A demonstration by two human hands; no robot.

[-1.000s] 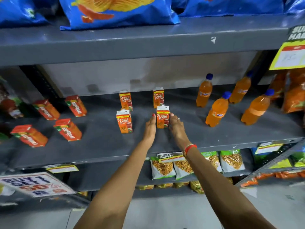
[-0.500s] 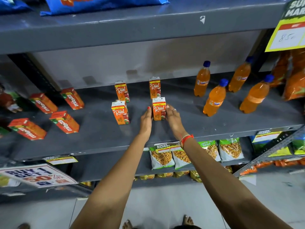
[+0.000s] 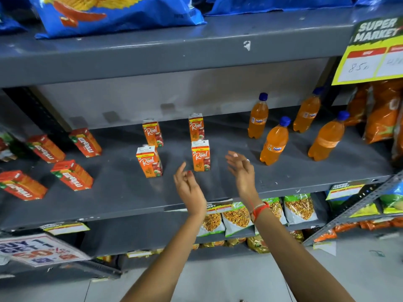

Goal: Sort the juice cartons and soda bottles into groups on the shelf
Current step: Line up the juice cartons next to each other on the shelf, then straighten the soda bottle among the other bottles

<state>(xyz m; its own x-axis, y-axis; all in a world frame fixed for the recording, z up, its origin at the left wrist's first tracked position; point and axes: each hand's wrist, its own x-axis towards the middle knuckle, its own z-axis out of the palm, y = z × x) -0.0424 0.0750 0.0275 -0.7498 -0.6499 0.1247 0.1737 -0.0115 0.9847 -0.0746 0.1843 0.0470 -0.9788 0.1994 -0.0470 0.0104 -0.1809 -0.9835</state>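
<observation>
On the grey middle shelf (image 3: 122, 199) several orange Real juice cartons stand upright in a square; the front right carton (image 3: 200, 156) is nearest my hands. Several red Maaza cartons (image 3: 72, 175) lie at the left. Several orange Fanta bottles with blue caps stand at the right, the closest Fanta bottle (image 3: 274, 143) just beyond my right hand. My left hand (image 3: 187, 186) hovers below and left of the front right carton, fingers loosely curled, holding nothing. My right hand (image 3: 241, 168) is to the carton's right, fingers spread, empty.
Blue chip bags (image 3: 113, 14) lie on the upper shelf. A yellow price sign (image 3: 370, 55) hangs at the upper right, orange snack bags (image 3: 379, 112) beside the bottles. Snack packets (image 3: 235, 216) fill the lower shelf. A promo sign (image 3: 39, 249) sits at the lower left.
Both hands have let go of the front right Real carton and drawn back toward me, spreading apart. The carton stays upright where it stood.
</observation>
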